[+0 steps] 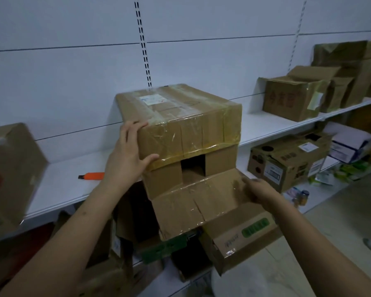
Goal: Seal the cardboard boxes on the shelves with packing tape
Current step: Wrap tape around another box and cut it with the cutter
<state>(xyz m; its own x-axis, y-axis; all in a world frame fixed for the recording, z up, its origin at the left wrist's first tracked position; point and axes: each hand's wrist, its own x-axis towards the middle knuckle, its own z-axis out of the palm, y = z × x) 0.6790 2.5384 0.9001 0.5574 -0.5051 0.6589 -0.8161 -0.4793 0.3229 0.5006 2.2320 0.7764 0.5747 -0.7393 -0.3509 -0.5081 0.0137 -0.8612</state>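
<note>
A white back wall (73, 67) with slotted uprights runs behind a long white shelf (58, 189) that stretches from near left to far right. In the middle of that shelf stands the big box (180, 125), its top and upper front wrapped in shiny tape, its front side open with two small flaps either side of a dark gap and one large flap (197, 202) hanging out over the shelf edge towards me. A blurred box (9, 168) sits at the near left. Far right on the shelf stand an opened box with red print (287, 99) and tall brown cartons (347, 69). On a lower shelf to the right rests a printed box (287, 161).

The left hand (129, 155) lies flat on the big box's left front corner, fingers spread and straight on top, thumb pressed on the taped front. The right hand (259, 189) is on the right end of the hanging flap; it is blurred, and I cannot tell whether its fingers grip. An orange cutter (91, 176) lies on the shelf just left of the left wrist.
</note>
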